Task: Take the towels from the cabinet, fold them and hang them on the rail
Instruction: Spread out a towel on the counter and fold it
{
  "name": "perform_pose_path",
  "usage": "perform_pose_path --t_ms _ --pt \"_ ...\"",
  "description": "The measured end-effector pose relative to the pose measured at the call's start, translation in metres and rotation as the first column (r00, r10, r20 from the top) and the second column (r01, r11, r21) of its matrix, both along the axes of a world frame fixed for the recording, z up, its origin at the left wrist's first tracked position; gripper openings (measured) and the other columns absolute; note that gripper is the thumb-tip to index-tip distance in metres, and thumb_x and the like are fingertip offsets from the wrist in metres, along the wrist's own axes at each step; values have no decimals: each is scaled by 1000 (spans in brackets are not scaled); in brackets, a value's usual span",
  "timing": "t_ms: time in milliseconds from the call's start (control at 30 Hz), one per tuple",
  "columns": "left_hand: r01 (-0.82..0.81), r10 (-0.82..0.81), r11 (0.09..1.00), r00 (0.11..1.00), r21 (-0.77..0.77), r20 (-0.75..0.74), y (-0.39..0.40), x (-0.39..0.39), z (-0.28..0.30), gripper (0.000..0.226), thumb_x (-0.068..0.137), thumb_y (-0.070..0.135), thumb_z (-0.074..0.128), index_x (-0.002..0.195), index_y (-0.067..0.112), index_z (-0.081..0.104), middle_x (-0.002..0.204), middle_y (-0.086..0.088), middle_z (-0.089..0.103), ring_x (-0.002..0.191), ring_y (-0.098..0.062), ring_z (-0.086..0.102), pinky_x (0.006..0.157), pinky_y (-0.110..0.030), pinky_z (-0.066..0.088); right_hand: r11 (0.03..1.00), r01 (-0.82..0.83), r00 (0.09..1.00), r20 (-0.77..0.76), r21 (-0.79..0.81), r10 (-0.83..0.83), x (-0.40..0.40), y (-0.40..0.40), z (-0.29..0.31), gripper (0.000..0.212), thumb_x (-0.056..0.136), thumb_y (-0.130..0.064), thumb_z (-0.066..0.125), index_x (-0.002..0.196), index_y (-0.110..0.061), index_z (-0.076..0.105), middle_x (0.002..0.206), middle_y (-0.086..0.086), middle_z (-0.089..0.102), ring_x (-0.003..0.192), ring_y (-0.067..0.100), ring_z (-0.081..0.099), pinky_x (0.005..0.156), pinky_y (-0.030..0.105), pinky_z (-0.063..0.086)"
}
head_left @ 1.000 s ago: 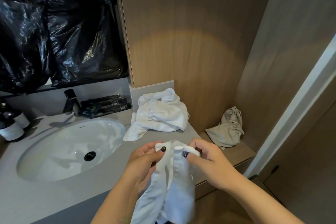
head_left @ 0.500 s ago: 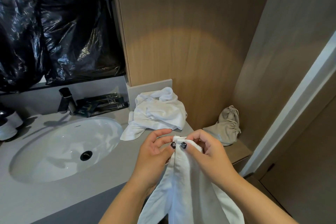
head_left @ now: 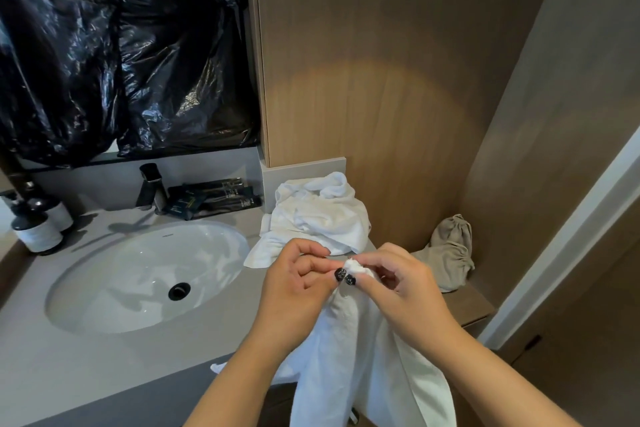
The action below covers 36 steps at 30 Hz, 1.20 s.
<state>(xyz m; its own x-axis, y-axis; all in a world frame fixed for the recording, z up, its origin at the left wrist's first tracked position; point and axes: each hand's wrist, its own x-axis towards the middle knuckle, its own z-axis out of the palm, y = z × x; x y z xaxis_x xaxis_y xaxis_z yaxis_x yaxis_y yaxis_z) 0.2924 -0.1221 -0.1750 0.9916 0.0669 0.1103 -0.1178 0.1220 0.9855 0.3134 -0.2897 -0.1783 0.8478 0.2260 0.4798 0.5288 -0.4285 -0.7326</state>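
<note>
1. A wood wall panel fills the middle and right of the view, with a pale patch of light on it.
2. Black plastic sheeting hangs crumpled over the upper left, above the sink area.
3. A grey counter runs along the left and bottom, and a white oval sink with a dark drain is set into it.
4. A white towel hangs down in front of the counter edge, gathered at its top corner between both hands.
5. A second towel, the crumpled pile, lies on the counter against the wall, just right of the sink.
6. A beige drawstring bag slumps on a lower wooden shelf to the right.
7. The left hand pinches the hanging towel's top with thumb and curled fingers; its dark thumbnail touches the cloth.
8. The right hand pinches the same bunched corner from the other side, fingers curled round it.
9. Two dark pump bottles with white labels stand at the far left of the counter.
10. A dark tap stands behind the sink, with flat dark packets beside it.
</note>
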Motion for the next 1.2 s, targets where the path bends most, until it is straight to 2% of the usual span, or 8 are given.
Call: perform_pose_path --t_ms 133,267,400,567,700,900,1100,1200 --pt "-72 49 982 989 173 136 -3 -3 -3 18 90 -7 61 90 11 59 80 7 67 74 -6 63 66 -17 50 999 2 997 75 -39 1 5 1 14 6 90 -24 69 91 -19 72 84 -16 61 83 10 60 69 12 41" --pt "-108 54 936 985 335 166 -4 -7 -13 28 91 -5 59 87 22 65 83 13 66 71 -3 60 63 -12 45 993 21 999 45 -113 -16 15 -4 32 2 92 -26 65 92 -24 65 93 -13 54 92 7 53 73 12 39" --pt "-21 -49 934 982 356 185 0 -5 -22 23 84 16 58 91 33 71 97 12 67 91 -9 61 76 -15 46 966 -7 998 61 -259 23 23 -8 45 5 95 -32 59 95 -27 58 104 -14 50 104 1 45 83 13 34" --pt "96 -149 930 981 355 125 -6 -4 -29 29 75 45 69 85 19 73 92 2 64 91 -18 62 81 -34 49 984 -93 996 -30 -150 90 25 -7 62 17 98 -30 56 85 -20 50 74 -12 49 64 3 41 60 16 35" --pt "154 -181 909 983 386 33 -10 -2 -33 9 80 34 78 83 26 79 94 11 70 91 -12 68 80 -29 55 995 13 1000 -14 -100 -15 38 -15 69 20 98 -28 56 84 -16 47 73 -7 47 60 2 38 57 16 34" --pt "6 -20 767 1000 641 15 17 18 -43 42 76 46 78 51 19 57 72 0 56 58 -7 47 57 -21 37 955 291 955 -73 51 -287 61 -46 64 24 98 -27 57 81 -13 48 75 -5 48 60 5 39 55 13 37" --pt "25 -32 619 999 785 -7 50 24 -58 44 72 58 72 54 23 52 66 3 52 55 -9 45 54 -23 31 903 423 894 -201 78 -401 74 -66 36 28 97 -32 59 80 -12 49 73 -5 46 63 9 40 55 20 33" --pt "15 -30 506 1000 863 0 65 28 -61 62 63 74 58 58 13 54 70 1 59 61 -13 52 55 -28 37 886 453 875 -241 100 -420 78 -72 24 29 97 -31 58 83 -6 52 74 -2 47 64 11 41 58 24 33"
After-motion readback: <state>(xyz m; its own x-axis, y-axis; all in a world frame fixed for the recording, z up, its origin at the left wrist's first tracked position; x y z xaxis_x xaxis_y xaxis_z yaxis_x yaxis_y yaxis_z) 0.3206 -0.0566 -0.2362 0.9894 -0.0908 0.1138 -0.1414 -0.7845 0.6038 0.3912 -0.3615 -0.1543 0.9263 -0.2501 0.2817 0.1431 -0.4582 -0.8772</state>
